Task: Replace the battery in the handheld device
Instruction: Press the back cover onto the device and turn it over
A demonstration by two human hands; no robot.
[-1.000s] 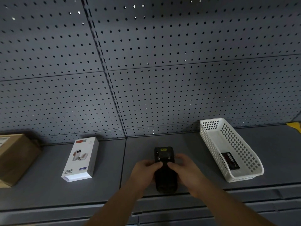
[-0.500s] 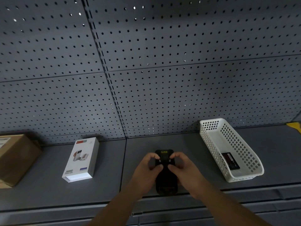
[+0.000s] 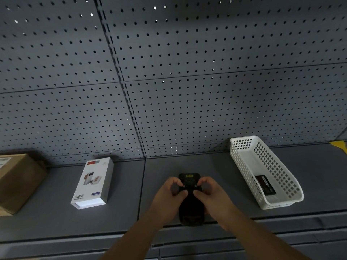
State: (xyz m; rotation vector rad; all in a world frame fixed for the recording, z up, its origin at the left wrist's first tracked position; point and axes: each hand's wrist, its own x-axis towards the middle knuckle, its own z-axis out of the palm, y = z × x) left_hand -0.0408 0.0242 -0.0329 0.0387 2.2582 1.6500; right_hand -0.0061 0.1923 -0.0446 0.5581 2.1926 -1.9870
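A black handheld device (image 3: 190,209) lies back side up on the grey shelf (image 3: 124,194), near its front edge. My left hand (image 3: 169,196) grips its left side and my right hand (image 3: 214,197) its right side, thumbs and forefingers pinched at the two small screws or latches on the upper back. A yellow label shows at the device's top. A flat black battery (image 3: 265,185) with a red and white label lies inside the white basket (image 3: 249,149) to the right.
A white power bank box (image 3: 93,182) lies on the shelf to the left, and a brown cardboard box (image 3: 16,182) sits at the far left. A grey pegboard wall (image 3: 169,81) rises behind the shelf. A yellow tag (image 3: 339,145) shows at the far right edge.
Both hands have slid up the device, from its middle to the upper back, with fingers now pinching near the top. The device itself has stayed in place.
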